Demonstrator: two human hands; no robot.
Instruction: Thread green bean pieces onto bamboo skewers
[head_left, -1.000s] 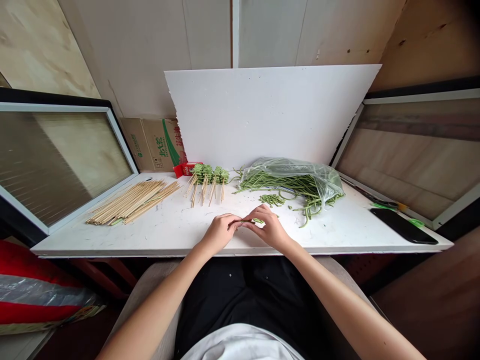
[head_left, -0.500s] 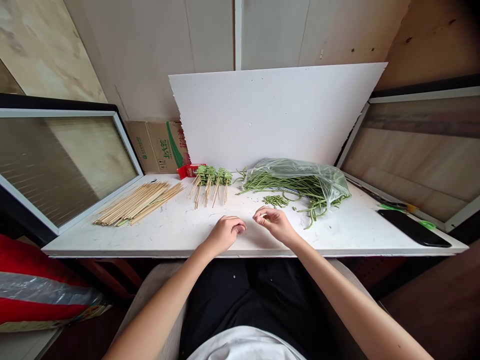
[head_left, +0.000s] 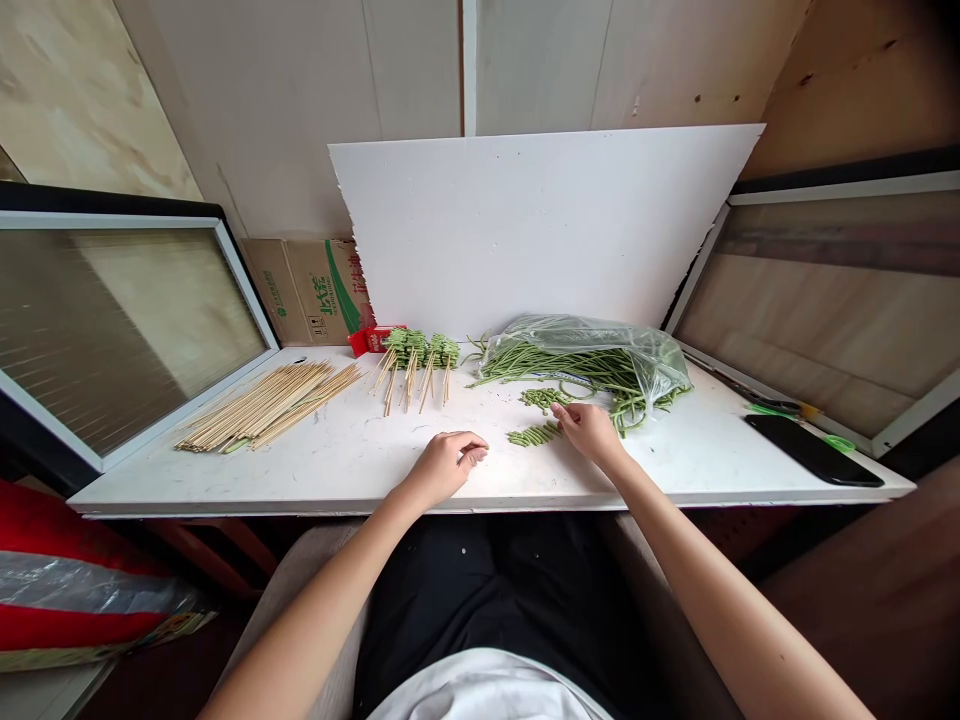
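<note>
My left hand (head_left: 448,466) is over the front of the white table with thumb and fingers pinched together. Whatever it holds, if anything, is too small to make out. My right hand (head_left: 591,432) is also pinched, beside the right end of a row of short cut green bean pieces (head_left: 531,436). Its fingertips are close to a small heap of cut bean pieces (head_left: 541,399); I cannot tell what is between them. Behind that hand, long green beans (head_left: 559,362) spill from a clear plastic bag (head_left: 651,350).
Several bundles of bean pieces on skewers (head_left: 420,352) stand at the back. Loose bamboo skewers (head_left: 266,405) lie to the left. A black phone (head_left: 814,450) is near the right edge. A white board (head_left: 540,230) and a cardboard box (head_left: 307,290) are behind.
My right hand has moved right and slightly away from me, apart from the left hand. The row of bean pieces now shows where the right hand was. My left hand has barely moved.
</note>
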